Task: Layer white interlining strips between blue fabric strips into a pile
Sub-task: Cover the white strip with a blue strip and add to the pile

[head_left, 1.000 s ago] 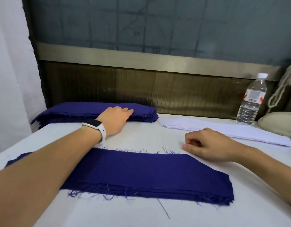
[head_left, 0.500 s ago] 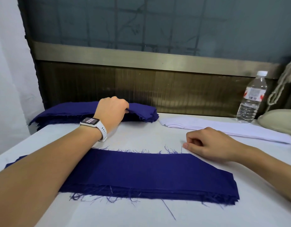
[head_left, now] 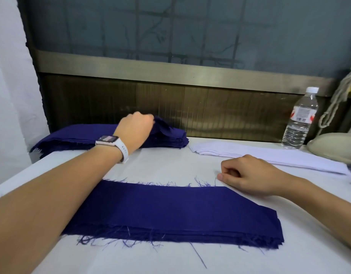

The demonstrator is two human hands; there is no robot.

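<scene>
Left hand (head_left: 134, 128) grips a strip (head_left: 165, 126) atop the blue stack (head_left: 72, 135) behind the pile (head_left: 170, 210); right hand (head_left: 247, 175) rests loosely curled, empty, beside it. Interlining (head_left: 269, 155) and bottle (head_left: 300, 119) sit behind-right.

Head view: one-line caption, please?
Left hand pinches the top dark blue fabric strip off the far stack; loosely curled right hand rests beside the near blue pile, white interlining strips behind.
</scene>
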